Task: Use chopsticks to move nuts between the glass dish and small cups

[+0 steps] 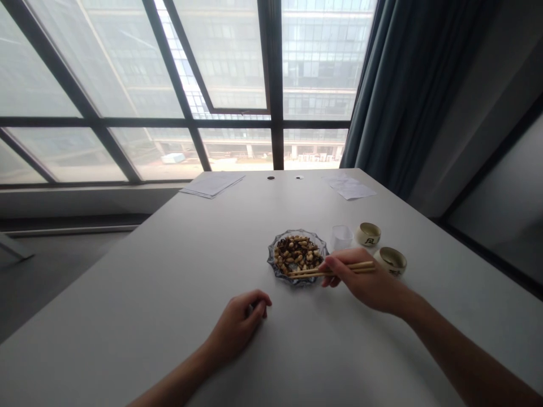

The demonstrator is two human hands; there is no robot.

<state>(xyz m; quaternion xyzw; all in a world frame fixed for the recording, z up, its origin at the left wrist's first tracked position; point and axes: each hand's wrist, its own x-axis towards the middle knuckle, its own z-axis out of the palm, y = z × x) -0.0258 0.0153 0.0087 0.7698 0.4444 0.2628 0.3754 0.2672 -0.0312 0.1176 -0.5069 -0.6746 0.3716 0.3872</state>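
My right hand (360, 277) grips a pair of wooden chopsticks (358, 268), pointing left with their tips in a scalloped glass bowl (272, 265). That bowl holds a heap of peanuts (292, 255) mixed with dark brown strips. Whether the chopsticks pinch a piece is too small to tell. On the table in front of the bowl rests my left hand (241, 322), its fingers curled in and no object showing in them. Just beyond my right hand stand a small clear plastic cup (341, 236) and two cream ceramic cups (368, 234) with dark characters; the nearer cup (392, 261) is partly behind the hand.
The white table (178, 265) reaches toward the window (229, 56). Papers (214, 183) lie at its far left and a sheet (350, 186) at its far right. Two round cable holes (270, 178) sit near the far edge. A dark blue curtain (394, 85) hangs at right.
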